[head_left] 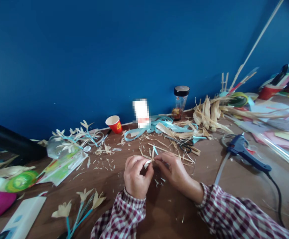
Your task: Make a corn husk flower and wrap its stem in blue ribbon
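Observation:
Near the middle of the table, my left hand (137,177) and my right hand (174,171) meet fingertip to fingertip. Between them is a small corn husk flower (152,155) with pale, pointed strips fanning upward and a bit of light blue at its top. My left thumb and forefinger pinch its base, while the right fingertips press against its other side. Fingers hide most of it. Husk clippings (107,159) lie scattered around, and thin husk strips (170,152) rest just beyond my hands.
A blue glue gun (249,154) with a cord lies right. Behind are a red paper cup (114,124), light blue ribbon (164,124), black-handled scissors (185,146), a lidded jar (179,103) and dried husks (206,114). Finished husk flowers (62,210) stand front left; a power strip (26,214) lies beside.

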`<state>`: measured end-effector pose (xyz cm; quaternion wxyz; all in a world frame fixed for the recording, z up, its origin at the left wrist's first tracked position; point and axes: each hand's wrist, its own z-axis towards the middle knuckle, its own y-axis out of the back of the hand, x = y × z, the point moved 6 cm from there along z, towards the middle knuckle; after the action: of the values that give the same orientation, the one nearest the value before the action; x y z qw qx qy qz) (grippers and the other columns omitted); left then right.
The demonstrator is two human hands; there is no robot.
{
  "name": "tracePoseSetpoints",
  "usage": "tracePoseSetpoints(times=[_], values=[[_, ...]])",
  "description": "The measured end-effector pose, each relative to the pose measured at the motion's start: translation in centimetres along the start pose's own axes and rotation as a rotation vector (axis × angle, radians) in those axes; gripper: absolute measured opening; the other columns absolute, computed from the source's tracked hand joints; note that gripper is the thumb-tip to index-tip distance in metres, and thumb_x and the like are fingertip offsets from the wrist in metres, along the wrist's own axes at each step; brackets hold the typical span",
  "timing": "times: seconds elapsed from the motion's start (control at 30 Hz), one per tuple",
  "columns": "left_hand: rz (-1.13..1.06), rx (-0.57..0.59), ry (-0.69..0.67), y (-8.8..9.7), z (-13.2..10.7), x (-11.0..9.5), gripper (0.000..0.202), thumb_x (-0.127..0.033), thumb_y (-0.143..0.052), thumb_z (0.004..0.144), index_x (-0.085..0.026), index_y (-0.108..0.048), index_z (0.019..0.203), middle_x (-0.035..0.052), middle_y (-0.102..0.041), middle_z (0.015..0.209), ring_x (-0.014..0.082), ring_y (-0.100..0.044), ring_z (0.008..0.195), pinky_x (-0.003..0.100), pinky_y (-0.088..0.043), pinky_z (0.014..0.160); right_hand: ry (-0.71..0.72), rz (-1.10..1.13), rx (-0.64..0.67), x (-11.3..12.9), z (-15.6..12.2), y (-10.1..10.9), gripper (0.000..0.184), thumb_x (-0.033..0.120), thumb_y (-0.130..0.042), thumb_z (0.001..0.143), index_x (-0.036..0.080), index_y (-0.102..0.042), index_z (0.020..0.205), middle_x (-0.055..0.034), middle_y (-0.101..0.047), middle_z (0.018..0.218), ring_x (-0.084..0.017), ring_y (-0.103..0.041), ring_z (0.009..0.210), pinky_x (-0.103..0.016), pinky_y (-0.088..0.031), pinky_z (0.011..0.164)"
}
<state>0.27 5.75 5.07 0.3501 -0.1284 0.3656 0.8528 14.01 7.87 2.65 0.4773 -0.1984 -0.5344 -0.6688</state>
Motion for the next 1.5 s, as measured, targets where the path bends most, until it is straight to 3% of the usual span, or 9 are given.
tracePoseSetpoints(times=[0.4, 0.63, 0.9, 1.2, 1.5], values=[[0.045, -0.048, -0.093, 0.2, -0.3, -0.7, 0.012, -0.009, -0.064, 0.071, -0.018, -0.061, 0.078, 0.0027, -0.066, 0.073, 0.0178, -0.058, 0.074, 0.034, -0.049, 0.074, -0.075, 0.083, -0.011, -0.2, -0.5, -0.9, 0.010, 0.023, -0.054, 0.084, 0.020, -0.064, 0.085, -0.0033, -0.065, 0.079, -0.017, -0.057, 0.073, -0.026, -0.043, 0.063], [0.020, -0.081, -0.045, 0.4, -0.2, -0.4, 0.014, -0.012, -0.066, 0.072, -0.019, -0.064, 0.084, 0.0049, -0.067, 0.081, 0.0192, -0.060, 0.080, 0.037, -0.048, 0.078, -0.180, 0.345, 0.001, -0.7, -0.2, -1.2, 0.017, 0.028, -0.048, 0.088, 0.018, -0.061, 0.085, -0.0009, -0.063, 0.073, -0.014, -0.055, 0.064, -0.023, -0.044, 0.057], [-0.034, -0.087, -0.024, 0.5, -0.2, -0.4, 0.010, -0.010, -0.063, 0.073, -0.018, -0.064, 0.078, 0.0037, -0.066, 0.076, 0.0179, -0.059, 0.077, 0.036, -0.048, 0.076, -0.117, 0.180, -0.031, -0.3, -0.1, -0.5, 0.013, 0.024, -0.052, 0.087, 0.019, -0.063, 0.084, -0.0022, -0.065, 0.077, -0.016, -0.058, 0.070, -0.025, -0.044, 0.064], [-0.031, -0.101, -0.016, 0.5, -0.3, -0.2, 0.009, -0.011, -0.062, 0.074, -0.019, -0.062, 0.078, 0.0038, -0.066, 0.076, 0.0177, -0.059, 0.076, 0.035, -0.049, 0.074, -0.097, 0.160, -0.032, -0.2, -0.3, -0.7, 0.013, 0.025, -0.051, 0.087, 0.020, -0.062, 0.085, -0.0031, -0.065, 0.079, -0.017, -0.058, 0.072, -0.025, -0.044, 0.063], [0.054, -0.129, -0.122, 0.8, -0.4, -0.8, 0.018, -0.007, -0.067, 0.070, -0.018, -0.065, 0.083, 0.0033, -0.067, 0.074, 0.0179, -0.059, 0.074, 0.035, -0.050, 0.075, -0.175, 0.280, -0.019, -0.4, -0.1, -0.8, 0.014, 0.026, -0.050, 0.087, 0.018, -0.061, 0.083, -0.0017, -0.063, 0.071, -0.014, -0.055, 0.063, -0.023, -0.043, 0.057]])
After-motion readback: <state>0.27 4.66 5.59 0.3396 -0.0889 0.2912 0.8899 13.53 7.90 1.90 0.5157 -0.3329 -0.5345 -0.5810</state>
